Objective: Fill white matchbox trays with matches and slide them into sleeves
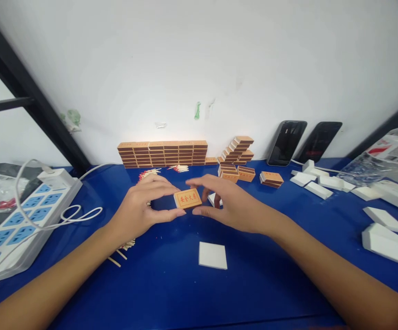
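Matchbox (pixel 188 198) is pinched in the left hand (pixel 139 204), maybe to keep it still; can't tell if the right hand (pixel 235 204) grips.

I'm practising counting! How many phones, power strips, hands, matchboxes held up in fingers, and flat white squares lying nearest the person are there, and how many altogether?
Black rectangular phones: 2
White plastic power strip with blue sockets: 1
Bare left hand and right hand: 2
Orange rectangular matchbox with red writing, held up: 1
Flat white square, nearest the person: 1
Total: 7
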Action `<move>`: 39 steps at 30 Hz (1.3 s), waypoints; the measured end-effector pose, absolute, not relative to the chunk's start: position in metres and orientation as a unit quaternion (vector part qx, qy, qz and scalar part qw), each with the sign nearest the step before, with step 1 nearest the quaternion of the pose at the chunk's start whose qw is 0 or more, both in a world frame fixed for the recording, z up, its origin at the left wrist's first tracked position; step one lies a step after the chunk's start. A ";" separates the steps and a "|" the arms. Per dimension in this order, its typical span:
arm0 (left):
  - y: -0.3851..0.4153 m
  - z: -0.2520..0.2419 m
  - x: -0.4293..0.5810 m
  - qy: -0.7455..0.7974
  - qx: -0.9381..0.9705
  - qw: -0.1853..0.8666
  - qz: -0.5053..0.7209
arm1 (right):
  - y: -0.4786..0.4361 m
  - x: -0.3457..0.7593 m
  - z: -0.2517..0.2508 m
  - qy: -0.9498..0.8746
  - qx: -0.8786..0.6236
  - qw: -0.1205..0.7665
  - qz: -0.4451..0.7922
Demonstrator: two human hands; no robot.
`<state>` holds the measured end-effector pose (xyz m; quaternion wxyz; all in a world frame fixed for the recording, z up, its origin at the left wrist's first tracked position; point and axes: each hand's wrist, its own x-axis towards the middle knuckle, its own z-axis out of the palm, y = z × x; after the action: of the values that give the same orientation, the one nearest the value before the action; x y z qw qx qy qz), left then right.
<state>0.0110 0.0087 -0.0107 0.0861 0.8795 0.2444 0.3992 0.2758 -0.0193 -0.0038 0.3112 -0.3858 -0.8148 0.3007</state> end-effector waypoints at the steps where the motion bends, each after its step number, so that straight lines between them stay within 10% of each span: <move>1: 0.009 -0.011 0.011 0.241 0.883 0.084 0.394 | -0.018 0.278 -0.001 -0.832 -0.376 0.305 0.271; 12: 0.008 -0.015 0.010 0.240 0.892 0.009 0.384 | 0.002 0.460 0.060 -0.670 -0.713 0.164 0.126; 39: 0.012 -0.013 0.007 0.230 0.901 -0.023 0.368 | 0.030 0.459 0.023 -0.657 -0.737 0.045 0.152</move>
<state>0.0067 0.0115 -0.0131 -0.0228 0.9007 0.2297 0.3681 0.4590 0.0303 0.0232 0.0452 -0.7371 -0.6568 0.1525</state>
